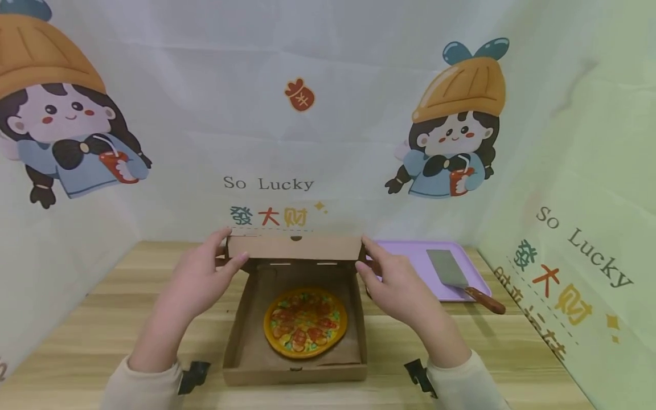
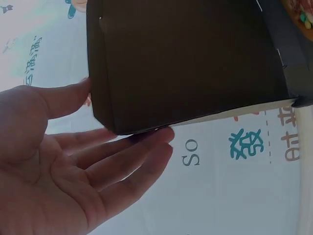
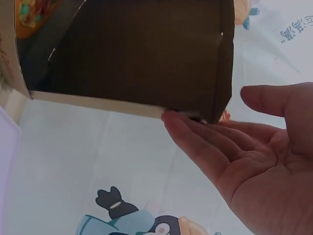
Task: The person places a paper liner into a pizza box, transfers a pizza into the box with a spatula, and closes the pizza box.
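A cardboard pizza box stands on the table with its lid raised at the back. Inside lies a round toy-like pizza with a yellow rim and red and green toppings. At the lid's left corner, my left hand holds the edge, thumb on the front flap and fingers along the side. My right hand is at the opposite corner. In the right wrist view, its fairly straight fingers touch the lid's side, while the thumb stands apart from the cardboard.
A purple tray sits at the back right, partly behind my right hand. On it rests a metal cake server whose wooden handle overhangs the front rim. A printed cloth hangs behind and beside the wooden table.
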{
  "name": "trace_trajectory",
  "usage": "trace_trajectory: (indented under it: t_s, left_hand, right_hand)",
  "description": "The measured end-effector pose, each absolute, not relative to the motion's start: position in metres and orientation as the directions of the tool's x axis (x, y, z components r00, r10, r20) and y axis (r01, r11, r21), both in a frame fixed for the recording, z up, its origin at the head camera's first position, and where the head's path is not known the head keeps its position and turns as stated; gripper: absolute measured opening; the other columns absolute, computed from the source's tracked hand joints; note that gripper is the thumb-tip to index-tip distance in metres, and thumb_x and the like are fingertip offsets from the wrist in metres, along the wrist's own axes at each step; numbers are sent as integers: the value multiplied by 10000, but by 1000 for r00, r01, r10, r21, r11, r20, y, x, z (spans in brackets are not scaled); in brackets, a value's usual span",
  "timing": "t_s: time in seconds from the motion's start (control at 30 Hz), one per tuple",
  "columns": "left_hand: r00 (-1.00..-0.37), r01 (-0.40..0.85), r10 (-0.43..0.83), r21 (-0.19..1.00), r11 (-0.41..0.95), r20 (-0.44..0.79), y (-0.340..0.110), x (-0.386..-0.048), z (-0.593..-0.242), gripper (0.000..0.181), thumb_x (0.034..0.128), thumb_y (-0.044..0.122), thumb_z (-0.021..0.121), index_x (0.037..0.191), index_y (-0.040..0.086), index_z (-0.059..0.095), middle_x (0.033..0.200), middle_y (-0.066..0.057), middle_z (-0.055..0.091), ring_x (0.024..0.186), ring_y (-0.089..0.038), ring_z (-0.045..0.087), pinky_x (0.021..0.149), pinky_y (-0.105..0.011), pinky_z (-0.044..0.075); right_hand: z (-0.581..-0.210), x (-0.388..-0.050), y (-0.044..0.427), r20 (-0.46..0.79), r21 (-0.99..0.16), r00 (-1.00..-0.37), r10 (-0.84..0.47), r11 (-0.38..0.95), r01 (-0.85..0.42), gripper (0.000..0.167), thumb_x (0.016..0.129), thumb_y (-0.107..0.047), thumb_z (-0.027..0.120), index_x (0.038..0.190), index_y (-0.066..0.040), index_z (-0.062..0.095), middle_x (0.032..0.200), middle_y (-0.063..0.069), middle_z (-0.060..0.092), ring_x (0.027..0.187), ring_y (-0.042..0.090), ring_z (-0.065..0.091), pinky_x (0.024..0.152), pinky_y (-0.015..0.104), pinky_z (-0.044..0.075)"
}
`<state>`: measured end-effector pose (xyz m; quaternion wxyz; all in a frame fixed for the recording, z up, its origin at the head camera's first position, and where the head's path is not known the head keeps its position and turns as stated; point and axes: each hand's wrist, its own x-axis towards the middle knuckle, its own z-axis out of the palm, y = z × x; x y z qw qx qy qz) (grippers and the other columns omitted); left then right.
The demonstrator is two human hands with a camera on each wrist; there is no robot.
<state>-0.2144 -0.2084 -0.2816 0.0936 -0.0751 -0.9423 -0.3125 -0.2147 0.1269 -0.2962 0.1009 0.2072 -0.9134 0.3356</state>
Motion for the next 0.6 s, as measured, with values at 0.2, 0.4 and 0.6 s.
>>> trace_trajectory:
  t_s: [0.2,0.4,0.6]
  left_hand:
    - [-970,204,99,524,827,222,-209,-209,-281,680,1076,391,637,1596,14,414,1447,-360,605,1288,-504,659,1023,-651,562]
    - [-971,210,125,477,854,203,-210,-207,-278,689,1046,364,690,1560,-30,456,1432,-351,620,1266,-512,664,1026,-661,550]
    - [-975,209,160,410,888,151,-209,-203,-277,568,1008,358,743,1375,-51,600,1127,-274,740,980,-417,722,835,-559,603]
  right_hand:
    - [-297,-213,127,353,-544,-880,-319,695,-470,587,1074,-207,641,1589,5,454,1443,259,655,1205,318,751,967,472,633]
    - [-298,-213,126,327,-558,-888,-323,693,-457,568,1062,-202,672,1580,-54,493,1406,244,688,1215,342,745,959,469,641]
    - [-296,-210,126,301,-529,-883,-359,708,-468,454,1027,-164,720,1458,-66,621,1305,151,757,1186,333,763,918,437,659]
